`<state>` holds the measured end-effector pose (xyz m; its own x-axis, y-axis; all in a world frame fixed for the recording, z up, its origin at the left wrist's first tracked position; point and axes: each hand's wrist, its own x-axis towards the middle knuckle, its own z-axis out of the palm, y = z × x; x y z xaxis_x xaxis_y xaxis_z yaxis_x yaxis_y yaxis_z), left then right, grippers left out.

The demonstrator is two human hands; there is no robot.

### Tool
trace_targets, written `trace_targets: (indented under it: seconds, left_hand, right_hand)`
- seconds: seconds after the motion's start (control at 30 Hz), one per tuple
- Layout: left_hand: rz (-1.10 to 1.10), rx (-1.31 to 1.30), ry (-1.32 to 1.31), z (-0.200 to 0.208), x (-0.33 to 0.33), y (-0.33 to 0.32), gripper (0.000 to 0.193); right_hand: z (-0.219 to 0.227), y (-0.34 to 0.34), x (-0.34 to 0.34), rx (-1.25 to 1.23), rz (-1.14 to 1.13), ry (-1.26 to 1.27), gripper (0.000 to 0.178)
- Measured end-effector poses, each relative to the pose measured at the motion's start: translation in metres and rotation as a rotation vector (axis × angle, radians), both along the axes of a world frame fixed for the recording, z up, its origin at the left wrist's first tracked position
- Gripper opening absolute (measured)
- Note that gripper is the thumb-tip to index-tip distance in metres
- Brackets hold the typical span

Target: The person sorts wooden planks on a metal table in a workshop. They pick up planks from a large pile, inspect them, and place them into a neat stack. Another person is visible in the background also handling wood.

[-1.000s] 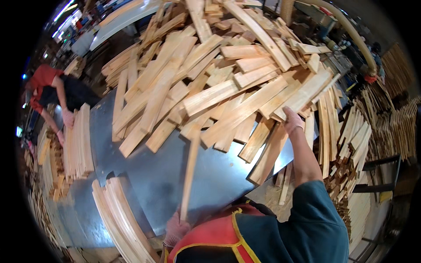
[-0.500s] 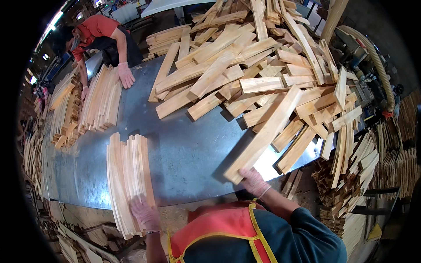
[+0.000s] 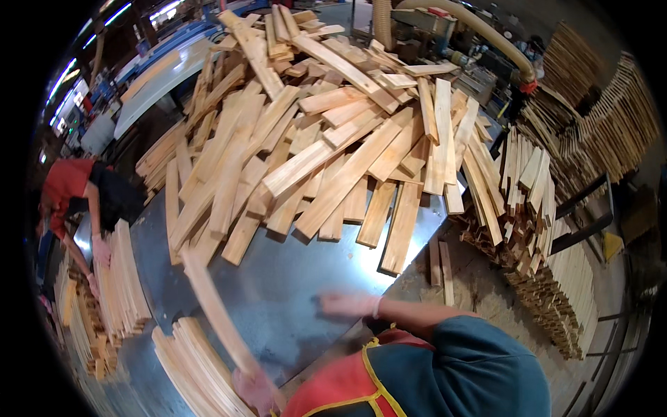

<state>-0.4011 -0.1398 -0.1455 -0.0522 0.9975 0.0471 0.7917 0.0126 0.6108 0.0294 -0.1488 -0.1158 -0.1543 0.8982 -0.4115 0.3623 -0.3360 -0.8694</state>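
Note:
My left hand, in a pale pink glove, is at the lower edge, closed round the near end of a long wooden board. That board slants up and away to the left, beside a row of boards standing side by side on the metal table. Over the table's near part is my right hand, gloved too and smeared by motion. No board shows in it, and its fingers are not clear. Beyond it rises a big loose pile of boards.
At the left a co-worker in red bends over another row of boards. Stacked wood strips stand right of the table. A ribbed hose runs behind the pile.
The view has turned to the right. My right hand no longer holds the board it gripped and is away from the pile. My left hand, earlier on the row, now holds a board.

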Motion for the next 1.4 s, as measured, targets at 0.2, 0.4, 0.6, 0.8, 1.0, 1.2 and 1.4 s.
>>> trace_targets:
  seconds: [0.2,0.4,0.6,0.8,1.0,1.2,1.4]
  left_hand:
    - [0.262,-0.05,0.927,-0.018,-0.062,-0.051,0.06]
    - [-0.007,0.015,1.157,0.037,0.03,-0.022,0.059]
    - [-0.237,-0.305,1.184,0.081,0.138,0.017,0.079]
    - [-0.304,-0.127,0.494,-0.073,0.056,-0.011,0.084]
    - [-0.396,-0.314,0.518,0.0,0.174,0.037,0.09]
    - [-0.564,-0.039,0.102,0.067,0.219,0.049,0.089]
    - [-0.557,-0.52,-0.067,0.088,0.221,0.029,0.087]
  right_hand:
    - [-0.021,-0.025,0.286,0.288,-1.068,-0.399,0.056]
    - [0.022,-0.01,0.462,0.023,-1.324,-0.853,0.081]
    - [-0.013,0.026,0.585,-0.079,-1.011,-1.042,0.079]
    - [-0.041,0.077,0.565,0.251,-1.284,-0.755,0.053]
    - [-0.077,0.068,0.489,0.092,-1.417,0.878,0.041]
    - [-0.036,-0.005,0.196,0.086,-1.18,0.908,0.067]
    - [-0.018,-0.021,-0.031,-0.171,-0.781,0.957,0.055]
